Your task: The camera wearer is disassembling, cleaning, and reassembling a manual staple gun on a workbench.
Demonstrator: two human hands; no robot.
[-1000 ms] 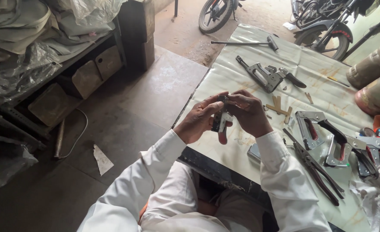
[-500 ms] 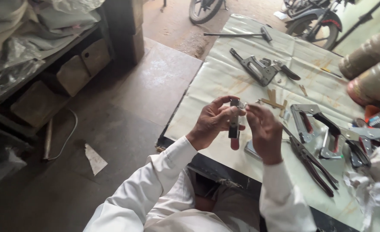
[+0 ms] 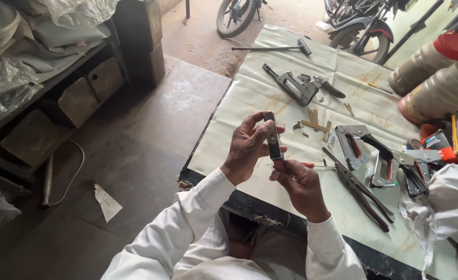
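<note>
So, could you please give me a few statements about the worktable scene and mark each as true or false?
1. Both hands hold one narrow metal part. True: the left hand grips its upper length, the right hand its lower end.
2. The pliers are in the right hand. False: they lie on the table.
3. A hammer lies at the table's far end. True.
4. The two jars stand upright. False: they lie on their sides.
5. Motorcycles are parked beyond the table. True.

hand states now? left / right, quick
Left hand: closed, fingers around the upper part of a narrow metal tool part.
Right hand: closed, gripping the same part's red lower end.
</note>
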